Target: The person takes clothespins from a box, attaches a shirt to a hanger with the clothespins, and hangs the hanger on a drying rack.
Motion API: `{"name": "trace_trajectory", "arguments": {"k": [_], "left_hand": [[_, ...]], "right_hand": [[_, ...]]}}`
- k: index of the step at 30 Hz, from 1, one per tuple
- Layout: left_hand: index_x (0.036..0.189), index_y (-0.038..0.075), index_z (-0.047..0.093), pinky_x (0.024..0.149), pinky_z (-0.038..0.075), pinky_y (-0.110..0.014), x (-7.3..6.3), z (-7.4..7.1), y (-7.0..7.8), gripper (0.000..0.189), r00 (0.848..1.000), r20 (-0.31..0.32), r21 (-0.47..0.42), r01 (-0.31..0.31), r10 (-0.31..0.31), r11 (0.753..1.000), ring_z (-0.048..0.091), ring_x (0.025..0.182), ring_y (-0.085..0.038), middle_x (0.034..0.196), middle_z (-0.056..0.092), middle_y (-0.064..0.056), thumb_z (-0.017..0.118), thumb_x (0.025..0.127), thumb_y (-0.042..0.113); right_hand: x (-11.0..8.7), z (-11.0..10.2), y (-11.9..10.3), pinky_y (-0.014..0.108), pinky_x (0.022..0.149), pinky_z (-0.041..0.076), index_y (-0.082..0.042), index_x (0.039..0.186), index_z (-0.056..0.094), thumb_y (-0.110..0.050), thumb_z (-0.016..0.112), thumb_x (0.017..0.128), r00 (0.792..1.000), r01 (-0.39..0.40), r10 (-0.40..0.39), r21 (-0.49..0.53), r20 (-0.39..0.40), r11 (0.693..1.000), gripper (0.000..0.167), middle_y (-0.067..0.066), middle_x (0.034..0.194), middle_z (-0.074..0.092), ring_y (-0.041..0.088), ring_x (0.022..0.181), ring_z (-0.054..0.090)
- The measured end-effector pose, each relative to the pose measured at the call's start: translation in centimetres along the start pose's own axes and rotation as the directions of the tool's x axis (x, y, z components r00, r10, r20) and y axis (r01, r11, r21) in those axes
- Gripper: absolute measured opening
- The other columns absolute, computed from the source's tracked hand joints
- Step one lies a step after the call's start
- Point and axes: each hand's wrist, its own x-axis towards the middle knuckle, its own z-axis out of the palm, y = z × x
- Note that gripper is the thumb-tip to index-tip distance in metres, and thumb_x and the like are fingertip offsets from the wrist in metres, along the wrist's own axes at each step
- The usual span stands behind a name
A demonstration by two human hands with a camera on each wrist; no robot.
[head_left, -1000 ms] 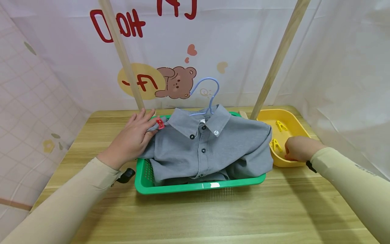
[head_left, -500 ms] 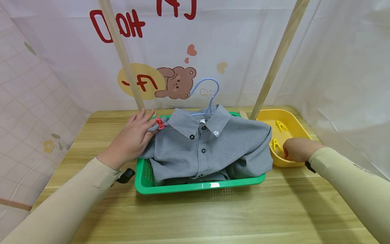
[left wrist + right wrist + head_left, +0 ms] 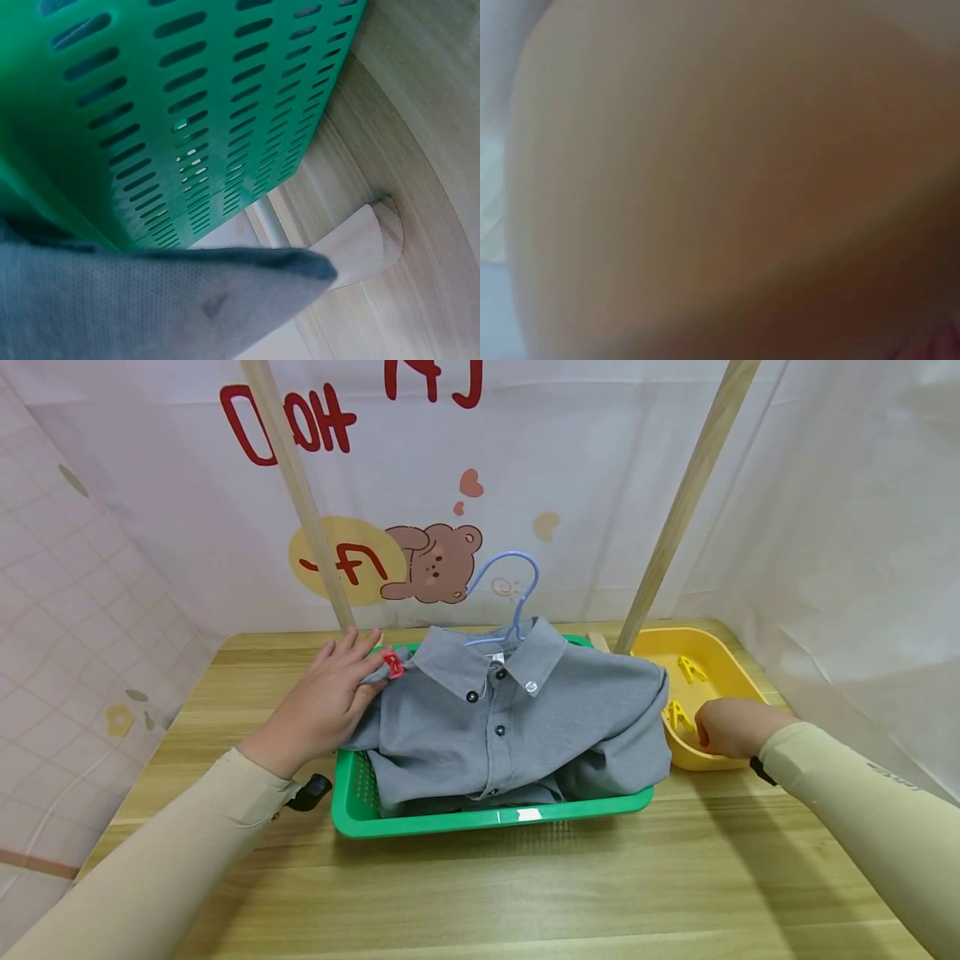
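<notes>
A grey button-up shirt (image 3: 517,727) lies folded in a green basket (image 3: 491,821), a blue hanger (image 3: 525,581) rising from its collar. My left hand (image 3: 337,693) rests on the shirt's left shoulder, fingers fairly straight, beside a red clip (image 3: 393,663) on the cloth. Grey cloth (image 3: 165,300) and the basket's slotted wall fill much of the left wrist view. Inside a yellow tray (image 3: 731,672) my right hand (image 3: 738,727) reaches down with curled fingers. Its fingertips are hidden, and a blurred close surface covers the right wrist view. Nearby lie yellow clips (image 3: 678,717).
Two wooden poles (image 3: 686,510) rise behind the basket, one on each side. A printed white curtain (image 3: 585,460) hangs at the back. The basket and tray stand on a wooden table (image 3: 487,893), whose bare front part shows.
My right hand has shifted very slightly left in the tray, closer to the nearer yellow clip. My left hand, the shirt and the basket stay where they were.
</notes>
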Motion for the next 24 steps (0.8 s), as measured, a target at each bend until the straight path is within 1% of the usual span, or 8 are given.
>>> {"name": "trace_trajectory", "arguments": {"k": [6, 10, 13, 18, 24], "left_hand": [[0.158, 0.006, 0.048, 0.131, 0.009, -0.066, 0.0, 0.0, 0.0, 0.049, 1.000, 0.007, 0.000, 0.005, -0.005, 1.000, 0.011, 0.162, -0.049, 0.173, 0.027, -0.020, 0.049, 0.112, 0.025], [0.158, 0.006, 0.048, 0.131, 0.009, -0.066, 0.0, -0.1, 0.1, 0.050, 1.000, 0.009, -0.001, 0.010, -0.010, 1.000, 0.011, 0.162, -0.049, 0.173, 0.027, -0.020, 0.049, 0.113, 0.025], [0.159, 0.006, 0.047, 0.131, 0.009, -0.065, 0.0, 0.0, 0.1, 0.050, 1.000, 0.010, -0.001, 0.010, -0.010, 1.000, 0.011, 0.162, -0.049, 0.173, 0.026, -0.019, 0.049, 0.113, 0.025], [0.159, 0.006, 0.045, 0.131, 0.008, -0.064, 0.1, -0.1, 0.0, 0.051, 1.000, 0.011, -0.001, 0.009, -0.009, 1.000, 0.012, 0.162, -0.050, 0.173, 0.026, -0.019, 0.049, 0.112, 0.024], [0.160, 0.006, 0.044, 0.132, 0.007, -0.064, 0.1, -0.1, 0.1, 0.051, 1.000, 0.019, -0.003, 0.013, -0.013, 1.000, 0.010, 0.163, -0.048, 0.174, 0.025, -0.019, 0.049, 0.112, 0.024]], "right_hand": [[-0.1, -0.2, -0.3, 0.033, 0.062, 0.048, -0.013, 0.072, 0.062, -0.010, 0.071, 0.085, 1.000, -0.005, 0.005, -0.020, -0.029, 1.000, 0.016, -0.005, 0.069, 0.058, 0.014, 0.063, 0.052], [-0.1, -0.7, -0.6, 0.031, 0.058, 0.039, -0.015, 0.069, 0.058, -0.014, 0.073, 0.082, 0.998, -0.041, 0.042, 0.019, -0.054, 0.999, 0.019, -0.005, 0.065, 0.052, 0.014, 0.060, 0.047], [-0.2, -1.3, -0.9, 0.030, 0.059, 0.034, -0.016, 0.069, 0.055, -0.016, 0.075, 0.080, 0.994, -0.065, 0.069, 0.050, -0.079, 0.997, 0.023, -0.005, 0.064, 0.048, 0.015, 0.061, 0.045], [0.0, -2.4, -1.2, 0.030, 0.059, 0.036, -0.015, 0.072, 0.057, -0.018, 0.079, 0.085, 0.988, -0.057, 0.067, 0.080, -0.138, 0.995, 0.026, -0.004, 0.065, 0.050, 0.015, 0.061, 0.046], [0.0, -3.4, -1.5, 0.031, 0.060, 0.038, -0.012, 0.080, 0.060, -0.020, 0.080, 0.088, 0.979, -0.046, 0.066, 0.103, -0.195, 0.994, 0.023, -0.003, 0.066, 0.052, 0.015, 0.061, 0.047]]}}
